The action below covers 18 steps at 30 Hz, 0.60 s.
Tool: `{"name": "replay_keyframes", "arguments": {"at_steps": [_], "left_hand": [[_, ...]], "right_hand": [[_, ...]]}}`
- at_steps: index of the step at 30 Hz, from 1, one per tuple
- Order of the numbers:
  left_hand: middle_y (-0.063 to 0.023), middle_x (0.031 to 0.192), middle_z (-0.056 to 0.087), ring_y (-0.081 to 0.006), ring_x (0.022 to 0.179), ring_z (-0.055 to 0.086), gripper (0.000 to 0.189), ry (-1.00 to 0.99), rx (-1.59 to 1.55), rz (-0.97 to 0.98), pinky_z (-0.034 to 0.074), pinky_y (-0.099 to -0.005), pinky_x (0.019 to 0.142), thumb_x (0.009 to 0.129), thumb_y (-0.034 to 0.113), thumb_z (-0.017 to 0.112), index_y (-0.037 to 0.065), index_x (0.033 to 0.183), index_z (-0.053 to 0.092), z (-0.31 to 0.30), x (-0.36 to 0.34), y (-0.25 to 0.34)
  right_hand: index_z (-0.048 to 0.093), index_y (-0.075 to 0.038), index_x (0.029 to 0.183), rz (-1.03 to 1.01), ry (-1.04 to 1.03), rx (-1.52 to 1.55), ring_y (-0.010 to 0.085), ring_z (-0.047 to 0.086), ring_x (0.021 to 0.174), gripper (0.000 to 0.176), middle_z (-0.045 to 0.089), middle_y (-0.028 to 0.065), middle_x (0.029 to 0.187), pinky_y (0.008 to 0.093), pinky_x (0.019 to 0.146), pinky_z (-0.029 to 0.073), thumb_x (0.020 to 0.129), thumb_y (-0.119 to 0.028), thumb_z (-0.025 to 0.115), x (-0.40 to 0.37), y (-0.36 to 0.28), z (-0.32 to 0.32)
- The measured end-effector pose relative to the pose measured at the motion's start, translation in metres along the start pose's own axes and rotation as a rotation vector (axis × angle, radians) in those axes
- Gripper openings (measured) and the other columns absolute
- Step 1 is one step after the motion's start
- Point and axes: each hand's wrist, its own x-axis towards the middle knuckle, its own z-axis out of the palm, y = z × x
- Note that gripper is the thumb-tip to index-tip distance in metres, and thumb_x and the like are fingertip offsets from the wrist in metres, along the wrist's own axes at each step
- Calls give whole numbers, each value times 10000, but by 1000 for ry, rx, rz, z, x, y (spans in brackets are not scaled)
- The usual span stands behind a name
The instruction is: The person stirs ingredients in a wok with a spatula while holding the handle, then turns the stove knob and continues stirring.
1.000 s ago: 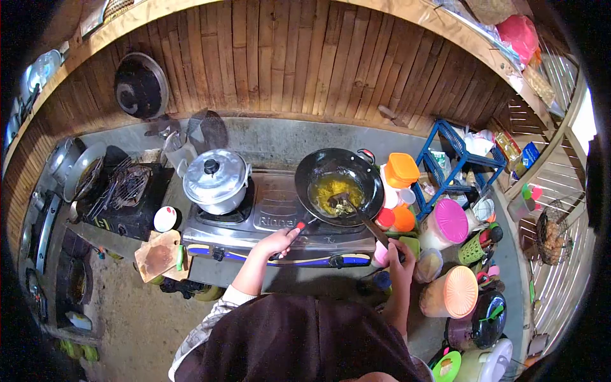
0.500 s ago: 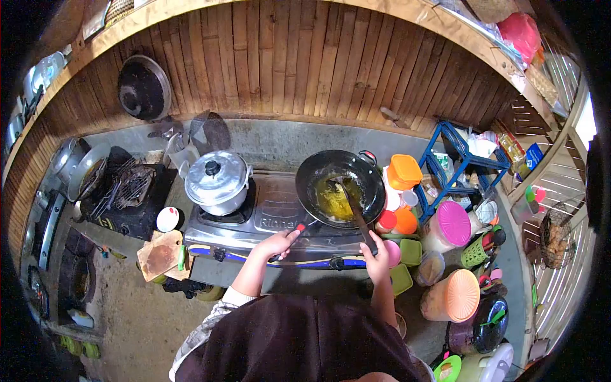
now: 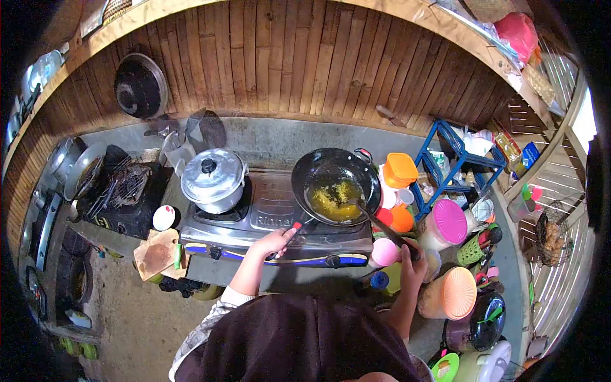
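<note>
Dark top [image 3: 299, 337]: bottom centre of the frame, nearest the camera; both arms reach up from it.
Left hand [image 3: 272, 242]: lower centre, its grip wrapped tightly round the wok handle [image 3: 296, 226], which ends in a red tip.
Right hand [image 3: 415, 264]: lower right of centre, its grip curled fast about the end of the spatula [image 3: 382, 226].
Spatula: a long dark shaft slanting up-left from the hand, over the wok's rim, with its blade down in the food.
Pink cup [image 3: 384, 251]: just left of the right hand, at the stove's right front corner.
Gas stove [image 3: 267, 216]: centre of the frame, two burners, standing on the grey surface [image 3: 267, 143].
Wok [image 3: 318, 169]: black, on the right burner, right of centre.
Yellow food [image 3: 332, 200]: lying in oil at the wok's bottom (too small to tell what it is).
Lidded pot [image 3: 213, 178]: silver, on the left burner, well apart from the wok.
Cutting board [image 3: 156, 253]: left of the stove, lower left.
Orange-lidded tub [image 3: 401, 170]: just right of the wok.
Blue rack [image 3: 455, 153]: right of the frame, beyond the tubs.
Bamboo wall [image 3: 286, 57]: across the top, farthest away.
</note>
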Motion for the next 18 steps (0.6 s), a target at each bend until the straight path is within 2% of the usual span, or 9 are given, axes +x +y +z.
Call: {"name": "replay_keyframes", "arguments": {"at_steps": [4,7,9,13,15,18], "left_hand": [[-12,560,447,-93,391,419,518,-1,5,-3,354,-240,350,915,449,445,9,1185,401,0,-4,4],[-10,562,450,-91,389,420,521,-3,15,0,357,-238,351,915,457,441,7,1175,409,0,-5,4],[-7,564,452,-88,393,424,528,-8,6,8,359,-237,354,913,464,438,3,1170,413,0,-2,2],[-8,564,453,-88,402,431,528,-28,5,36,362,-240,358,913,468,436,5,1166,416,-1,0,-1],[-11,563,456,-90,409,438,530,-21,43,41,369,-246,361,912,470,437,14,1180,415,-2,-2,1],[-20,572,471,-96,400,436,581,-4,33,5,380,-246,366,904,478,450,32,1268,373,-2,1,0]], "right_hand": [[576,8,1041,20,26,-8,95,553,640,198,588,43,758,215,591,455,853,-53,587,-5,-8,-8],[578,6,1029,-31,19,10,89,543,635,184,584,42,753,212,589,449,857,-59,582,-10,-17,-11],[562,24,1016,-100,61,-57,92,520,551,183,561,48,665,214,532,430,851,-50,585,-13,-25,-7],[561,23,1017,-107,26,-85,91,519,558,181,560,50,669,213,535,429,854,-55,581,-13,-23,-7],[581,5,1016,-26,-12,-3,96,538,638,173,581,44,734,220,592,443,865,-79,577,-13,-15,-6],[560,2,1049,-13,4,-64,98,527,585,204,568,51,689,216,556,433,864,-83,577,-10,-4,2]]}}
